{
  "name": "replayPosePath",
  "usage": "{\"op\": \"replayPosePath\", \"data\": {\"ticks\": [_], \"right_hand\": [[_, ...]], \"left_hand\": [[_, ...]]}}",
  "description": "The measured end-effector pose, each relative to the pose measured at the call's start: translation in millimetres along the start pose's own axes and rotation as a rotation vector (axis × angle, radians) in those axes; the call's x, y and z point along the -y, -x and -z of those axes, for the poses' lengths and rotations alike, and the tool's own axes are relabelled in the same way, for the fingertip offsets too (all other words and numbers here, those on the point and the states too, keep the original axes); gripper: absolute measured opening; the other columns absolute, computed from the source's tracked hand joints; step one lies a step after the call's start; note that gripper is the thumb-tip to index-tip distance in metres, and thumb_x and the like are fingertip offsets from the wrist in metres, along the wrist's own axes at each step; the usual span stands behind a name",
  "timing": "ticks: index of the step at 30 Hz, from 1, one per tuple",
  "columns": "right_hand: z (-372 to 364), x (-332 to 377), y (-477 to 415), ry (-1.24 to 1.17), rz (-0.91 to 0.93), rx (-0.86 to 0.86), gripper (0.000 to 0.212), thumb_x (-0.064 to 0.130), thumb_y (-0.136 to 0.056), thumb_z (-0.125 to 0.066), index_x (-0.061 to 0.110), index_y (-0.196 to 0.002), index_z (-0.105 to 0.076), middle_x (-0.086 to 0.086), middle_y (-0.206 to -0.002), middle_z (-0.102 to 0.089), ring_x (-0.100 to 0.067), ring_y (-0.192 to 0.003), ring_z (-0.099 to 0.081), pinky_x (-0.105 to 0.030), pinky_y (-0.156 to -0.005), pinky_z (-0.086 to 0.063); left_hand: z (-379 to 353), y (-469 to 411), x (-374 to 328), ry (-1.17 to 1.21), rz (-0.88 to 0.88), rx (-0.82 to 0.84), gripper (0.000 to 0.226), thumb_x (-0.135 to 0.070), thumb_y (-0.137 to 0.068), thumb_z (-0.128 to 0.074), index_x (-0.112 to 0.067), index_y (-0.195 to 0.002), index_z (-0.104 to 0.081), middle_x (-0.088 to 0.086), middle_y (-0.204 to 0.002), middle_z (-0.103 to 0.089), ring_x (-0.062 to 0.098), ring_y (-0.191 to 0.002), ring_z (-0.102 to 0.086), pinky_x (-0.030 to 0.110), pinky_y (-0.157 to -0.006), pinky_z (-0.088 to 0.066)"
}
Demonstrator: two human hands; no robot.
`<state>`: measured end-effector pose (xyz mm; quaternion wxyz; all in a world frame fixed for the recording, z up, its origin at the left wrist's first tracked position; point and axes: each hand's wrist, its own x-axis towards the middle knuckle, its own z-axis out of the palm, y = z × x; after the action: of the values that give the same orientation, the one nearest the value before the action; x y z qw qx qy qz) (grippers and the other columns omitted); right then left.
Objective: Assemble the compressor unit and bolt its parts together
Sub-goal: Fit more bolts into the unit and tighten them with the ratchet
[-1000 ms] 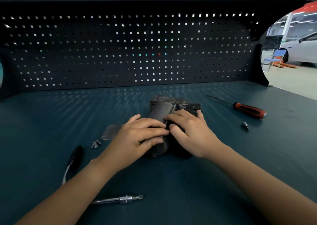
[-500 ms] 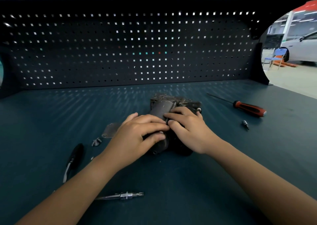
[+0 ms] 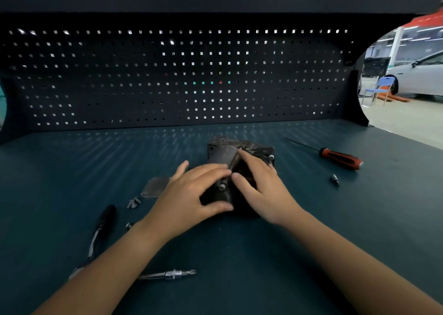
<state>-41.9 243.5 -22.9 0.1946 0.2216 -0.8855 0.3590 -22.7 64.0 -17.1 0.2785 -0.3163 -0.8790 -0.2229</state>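
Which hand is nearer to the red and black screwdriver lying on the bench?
Right. The right hand holds the grey metal compressor unit, with the red and black screwdriver off to its right; the left hand grips the unit's other side, farther away.

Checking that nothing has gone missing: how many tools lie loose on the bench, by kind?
Screwdriver: 1
Ratchet: 1
Extension bar: 1
Loose bit: 1
Total: 4
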Motion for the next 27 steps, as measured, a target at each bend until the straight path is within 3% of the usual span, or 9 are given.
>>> {"op": "replayPosePath", "data": {"ticks": [4, 7, 10, 13, 17, 20, 23, 25, 27], "right_hand": [[3.2, -3.7, 6.6, -0.03, 0.021, -0.006, 0.06, 0.04, -0.091, -0.047, 0.024, -0.144, -0.024, 0.009, -0.148, -0.03, -0.003, -0.132, -0.022, -0.046, -0.114, -0.016], [8.5, -1.9, 9.3, -0.023, 0.043, -0.112, 0.057, 0.037, -0.092, -0.049, 0.02, -0.143, -0.028, 0.007, -0.147, -0.032, -0.003, -0.132, -0.023, -0.046, -0.114, -0.015], [15.6, 3.3, 8.5, 0.002, 0.098, -0.306, 0.049, 0.03, -0.089, -0.051, 0.01, -0.134, -0.043, -0.002, -0.136, -0.044, -0.008, -0.126, -0.034, -0.054, -0.109, -0.025], [20.2, 11.0, 9.4, 0.012, 0.216, -0.472, 0.037, 0.025, -0.085, -0.052, 0.001, -0.113, -0.055, 0.001, -0.113, -0.049, -0.011, -0.112, -0.041, -0.059, -0.098, -0.035], [22.4, 24.9, 19.3, 0.032, 0.4, -0.572, 0.024, 0.02, -0.083, -0.047, 0.0, -0.089, -0.059, 0.003, -0.088, -0.05, -0.012, -0.083, -0.048, -0.025, -0.08, -0.041], [15.3, 35.3, 33.1, -0.02, 0.332, -0.342, 0.023, 0.028, -0.085, -0.049, 0.011, -0.074, -0.059, 0.016, -0.063, -0.044, -0.009, -0.058, -0.042, -0.021, -0.057, -0.035], [-3.6, 47.7, 47.8, 0.085, 0.025, 0.188, 0.046, 0.044, -0.09, -0.042, 0.013, -0.057, -0.048, 0.001, -0.051, -0.048, -0.017, -0.052, -0.043, -0.033, -0.058, -0.041], [-13.4, 54.8, 52.8, 0.01, -0.076, 0.42, 0.054, 0.045, -0.092, -0.04, 0.0, -0.069, -0.057, -0.012, -0.062, -0.061, -0.018, -0.048, -0.051, -0.029, -0.058, -0.047], [-19.3, 62.3, 54.8, -0.331, -0.234, 0.515, 0.049, 0.041, -0.094, -0.042, -0.002, -0.084, -0.061, -0.005, -0.068, -0.065, -0.009, -0.039, -0.051, -0.02, -0.046, -0.045]], "left_hand": [[28.8, 0.7, 12.1, -0.117, 0.074, -0.237, 0.054, -0.052, -0.082, -0.052, -0.017, -0.123, -0.058, -0.015, -0.115, -0.052, 0.007, -0.107, -0.052, 0.036, -0.098, -0.033], [72.4, 17.9, 48.4, -0.238, 0.464, -0.336, 0.026, -0.036, -0.085, -0.061, -0.014, -0.1, -0.066, 0.001, -0.093, -0.066, 0.019, -0.08, -0.057, 0.03, -0.076, -0.043], [98.8, 60.0, 79.1, -0.455, 0.905, -0.035, 0.034, -0.052, -0.081, -0.057, -0.02, -0.067, -0.058, 0.005, -0.081, -0.065, 0.023, -0.07, -0.052, 0.032, -0.07, -0.045], [91.0, 92.0, 76.2, -0.449, 1.033, 0.28, 0.042, -0.062, -0.073, -0.058, -0.021, -0.062, -0.058, -0.003, -0.069, -0.061, 0.015, -0.067, -0.056, 0.029, -0.065, -0.049], [81.3, 93.5, 67.7, -0.395, 1.032, 0.378, 0.032, -0.046, -0.081, -0.061, -0.016, -0.069, -0.058, -0.001, -0.071, -0.061, 0.014, -0.07, -0.058, 0.027, -0.064, -0.045], [78.9, 89.4, 57.5, -0.03, 1.066, 0.162, 0.022, -0.024, -0.091, -0.054, -0.006, -0.078, -0.051, 0.005, -0.058, -0.066, 0.02, -0.056, -0.062, 0.029, -0.053, -0.046], [79.0, 88.6, 41.6, 0.33, 1.025, -0.163, 0.018, -0.018, -0.096, -0.046, -0.006, -0.083, -0.047, 0.005, -0.042, -0.058, 0.018, -0.036, -0.055, 0.028, -0.044, -0.041], [79.5, 84.4, 31.2, 0.473, 0.985, -0.359, 0.019, -0.021, -0.097, -0.043, -0.009, -0.084, -0.048, 0.0, -0.036, -0.047, 0.013, -0.031, -0.045, 0.025, -0.041, -0.035], [80.4, 77.7, 17.5, 0.643, 0.963, -0.582, 0.019, -0.022, -0.098, -0.042, -0.012, -0.084, -0.049, -0.005, -0.035, -0.039, 0.009, -0.03, -0.038, 0.02, -0.036, -0.031]]}}
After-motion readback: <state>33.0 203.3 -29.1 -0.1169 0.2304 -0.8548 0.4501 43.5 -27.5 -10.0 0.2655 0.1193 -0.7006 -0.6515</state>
